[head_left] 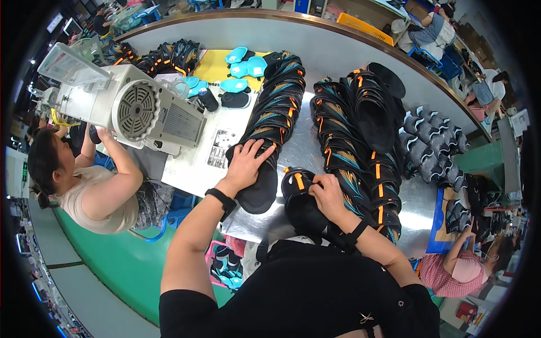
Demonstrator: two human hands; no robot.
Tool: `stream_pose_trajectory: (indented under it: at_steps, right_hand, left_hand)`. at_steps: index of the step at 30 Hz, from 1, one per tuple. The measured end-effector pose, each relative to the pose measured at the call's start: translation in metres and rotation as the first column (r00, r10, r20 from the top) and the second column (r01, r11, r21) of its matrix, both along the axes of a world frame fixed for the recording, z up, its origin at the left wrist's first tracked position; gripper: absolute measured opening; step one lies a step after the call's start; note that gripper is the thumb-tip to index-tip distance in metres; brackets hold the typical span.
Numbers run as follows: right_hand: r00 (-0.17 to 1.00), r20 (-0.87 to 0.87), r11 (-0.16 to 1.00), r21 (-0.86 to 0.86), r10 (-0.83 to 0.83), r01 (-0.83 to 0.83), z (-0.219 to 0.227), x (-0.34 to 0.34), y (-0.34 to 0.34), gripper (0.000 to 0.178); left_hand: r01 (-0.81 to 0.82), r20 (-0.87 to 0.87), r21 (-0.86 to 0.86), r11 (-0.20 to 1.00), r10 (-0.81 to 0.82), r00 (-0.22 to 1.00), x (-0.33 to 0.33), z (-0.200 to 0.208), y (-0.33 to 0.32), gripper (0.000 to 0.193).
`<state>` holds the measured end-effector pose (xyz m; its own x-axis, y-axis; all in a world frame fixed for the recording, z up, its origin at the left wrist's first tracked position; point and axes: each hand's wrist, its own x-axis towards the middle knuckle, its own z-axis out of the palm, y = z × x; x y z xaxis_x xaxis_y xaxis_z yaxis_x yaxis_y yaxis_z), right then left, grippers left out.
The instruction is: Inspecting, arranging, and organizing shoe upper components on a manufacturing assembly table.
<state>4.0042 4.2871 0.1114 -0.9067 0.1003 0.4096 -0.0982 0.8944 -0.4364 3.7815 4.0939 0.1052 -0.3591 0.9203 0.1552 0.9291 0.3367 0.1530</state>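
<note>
Black shoe uppers with blue and orange patterning and orange tabs lie nested in a long row (pixel 280 104). My left hand (pixel 245 164) rests on the near end of this row, its fingers spread over the last upper, whose black sole part (pixel 262 191) points toward me. In front of my body, my right hand (pixel 328 196) is closed on the edge of a single black shoe upper (pixel 297 194), whose orange tab faces up. What the right fingertips do beneath that edge is hidden.
More nested uppers (pixel 338 143) run along the right of the metal table (pixel 301 127). Beyond them are grey-and-white uppers (pixel 434 135). At left stands a beige sewing machine (pixel 135 107), with a person seated beside it. Turquoise pieces (pixel 248 66) lie behind. A raised partition (pixel 293 31) edges the table.
</note>
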Motion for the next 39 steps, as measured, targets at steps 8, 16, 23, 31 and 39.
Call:
stream_pose_trajectory:
  at_steps: [8,16,23,31,39]
  right_hand:
    - [0.984,-0.18,0.976,-0.215,-0.011,-0.029,0.04,0.024,-0.031,0.016]
    - [0.971,0.209,0.362,-0.919,0.117,0.154,0.066,0.052,-0.041,0.027]
    - [0.878,0.405,0.514,-0.826,0.256,0.231,0.067,0.044,-0.038,0.009]
    - [0.976,0.181,0.735,-0.677,0.122,0.034,0.037,0.026,-0.066,0.006]
    - [0.821,0.4,0.09,-0.912,0.407,0.4,0.002,-0.015,-0.053,0.016]
  left_hand:
    - [-0.404,0.67,0.248,0.88,0.145,0.728,0.095,0.011,-0.004,0.017]
    - [-0.565,0.898,-0.05,0.824,-0.211,-0.387,0.14,0.034,-0.006,0.014]
    - [-0.536,0.967,-0.029,0.844,-0.113,-0.23,0.166,0.064,-0.017,0.009]
    - [-0.456,0.579,0.417,0.786,0.157,0.8,0.178,0.06,-0.016,0.014]
    - [-0.249,0.535,0.224,0.942,0.095,0.84,0.142,0.06,-0.045,0.059]
